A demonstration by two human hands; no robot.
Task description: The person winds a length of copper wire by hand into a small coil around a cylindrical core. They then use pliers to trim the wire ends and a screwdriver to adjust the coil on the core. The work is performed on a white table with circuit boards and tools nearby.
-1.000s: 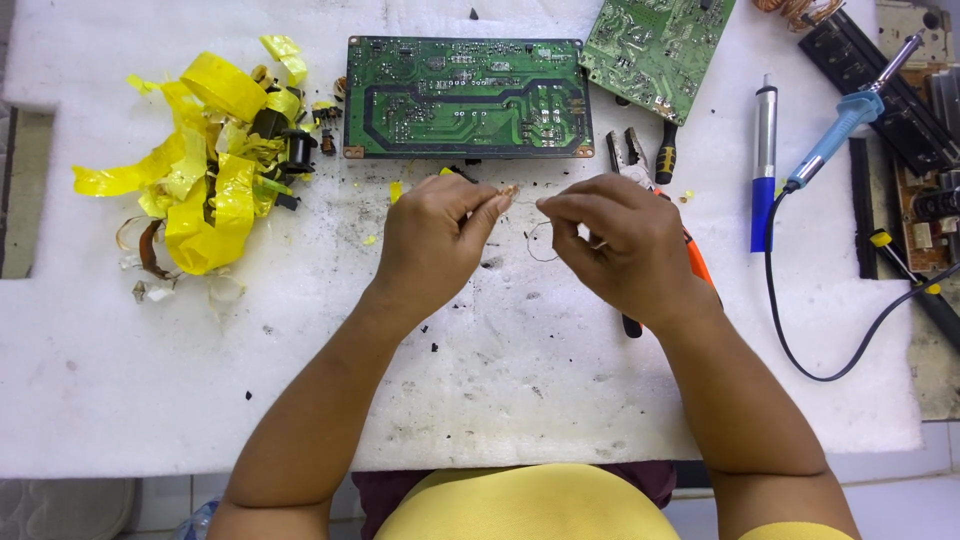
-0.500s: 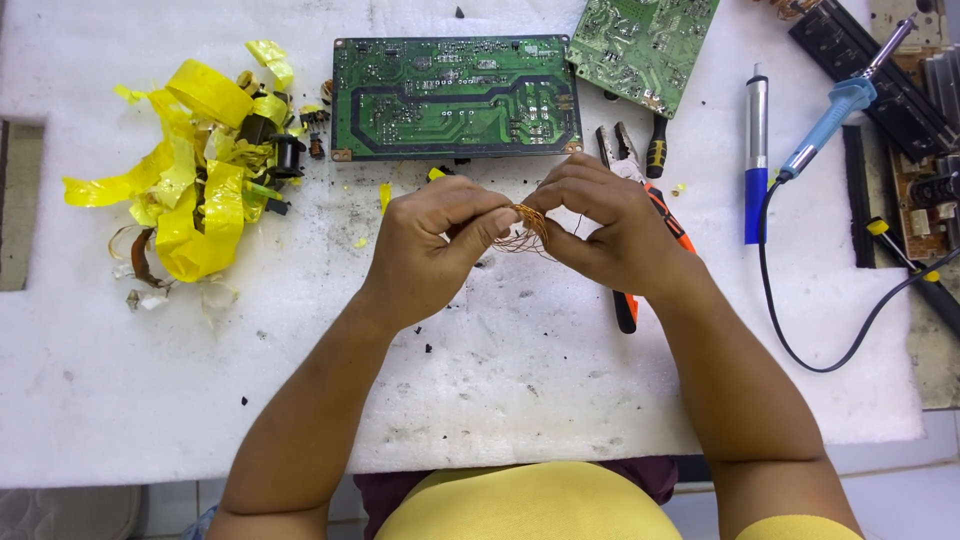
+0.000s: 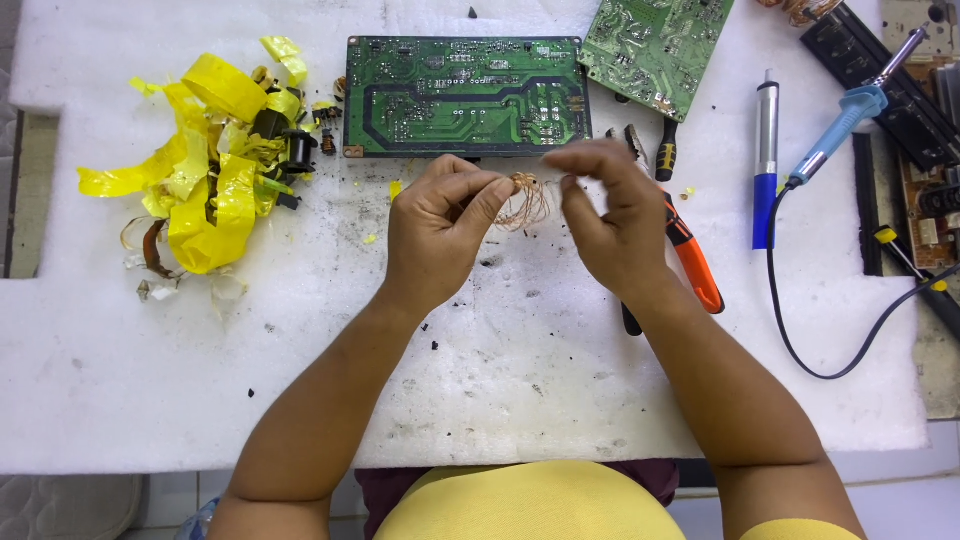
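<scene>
A small loose tangle of thin copper-coloured wire [image 3: 522,200] is held above the white foam work surface [image 3: 500,400], just in front of the near edge of the large green rectangular circuit board [image 3: 465,96]. The wire forms irregular open loops; its ends cannot be made out.

The left hand [image 3: 440,235] pinches the left side of the tangle between thumb and forefinger, the other fingers curled. The right hand [image 3: 610,220] is just beside the tangle on its right, fingertips drawn together at the wire's edge; whether they grip a strand cannot be told. The two hands are close but not touching.

Partly under the right wrist lies an orange-and-black handled hand tool [image 3: 690,265]. Beyond it, a second green circuit board [image 3: 655,45] lies tilted, overlapping the top edge of the view, with a black-and-yellow handled tool [image 3: 667,155] below it. To the right lie a silver-and-blue cylindrical desoldering pump [image 3: 765,160] and a light-blue handled soldering iron [image 3: 840,130] with a black cable [image 3: 800,330]. Well to the left sits a heap of crumpled yellow tape strips [image 3: 205,165] mixed with small dark components.
</scene>
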